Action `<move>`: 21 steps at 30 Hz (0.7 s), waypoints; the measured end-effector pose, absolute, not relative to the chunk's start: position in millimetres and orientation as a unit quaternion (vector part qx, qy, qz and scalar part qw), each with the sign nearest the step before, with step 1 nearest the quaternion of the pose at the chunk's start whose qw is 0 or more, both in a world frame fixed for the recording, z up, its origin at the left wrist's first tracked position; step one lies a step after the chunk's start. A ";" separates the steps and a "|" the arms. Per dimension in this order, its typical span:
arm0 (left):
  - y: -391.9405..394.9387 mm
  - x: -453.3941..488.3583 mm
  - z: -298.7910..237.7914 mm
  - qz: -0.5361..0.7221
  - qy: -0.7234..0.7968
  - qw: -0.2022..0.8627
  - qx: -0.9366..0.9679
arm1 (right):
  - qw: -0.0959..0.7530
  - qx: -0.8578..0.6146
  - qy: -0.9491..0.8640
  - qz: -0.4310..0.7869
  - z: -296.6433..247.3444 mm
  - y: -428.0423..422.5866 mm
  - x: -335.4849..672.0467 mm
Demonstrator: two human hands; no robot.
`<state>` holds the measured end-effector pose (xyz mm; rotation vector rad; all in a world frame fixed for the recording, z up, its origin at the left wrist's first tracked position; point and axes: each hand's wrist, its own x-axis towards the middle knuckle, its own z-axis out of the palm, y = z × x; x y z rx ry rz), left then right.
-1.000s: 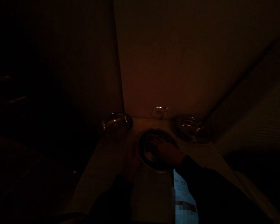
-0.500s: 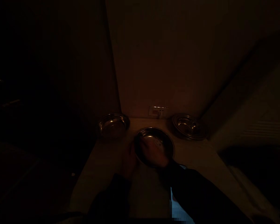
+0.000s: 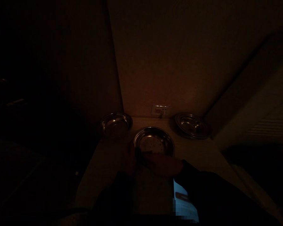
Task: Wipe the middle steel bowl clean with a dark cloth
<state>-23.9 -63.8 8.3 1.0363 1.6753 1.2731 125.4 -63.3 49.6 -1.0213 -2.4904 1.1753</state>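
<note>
In the dim head view a round, shiny metal plate (image 3: 153, 142) with a raised rim lies on the pale table, small specks or drops on its floor. My left hand (image 3: 128, 158) grips its left edge, fingers dim. My right hand (image 3: 162, 164) crosses the plate's near edge with its fingers closed on a dark, soft-looking wad, perhaps a cloth (image 3: 139, 155). This wad presses against the near left rim, close to my left hand. Darkness hides most finger detail.
A metal bowl (image 3: 115, 125) stands at the table's back left corner. Stacked metal plates (image 3: 192, 126), the top one divided, sit back right. Behind is a wall socket (image 3: 161, 110) with a plug. A lit screen (image 3: 184, 201) glows below my right forearm.
My right hand has moved from inside the plate toward me, with the dark wad now at the near left rim. More of the plate's floor and the lit screen shows.
</note>
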 end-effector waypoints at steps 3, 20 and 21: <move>-63.8 -23.0 9.1 0.503 0.649 0.390 0.417 | 0.068 -0.318 -0.855 0.404 52.6 -67.5 136.1; -66.3 -26.9 8.4 0.511 0.638 0.393 0.421 | 0.090 -0.359 -0.860 0.350 46.8 -66.3 117.7; -66.2 -27.6 8.4 0.509 0.642 0.391 0.419 | 0.095 -0.357 -0.862 0.346 45.2 -65.0 114.4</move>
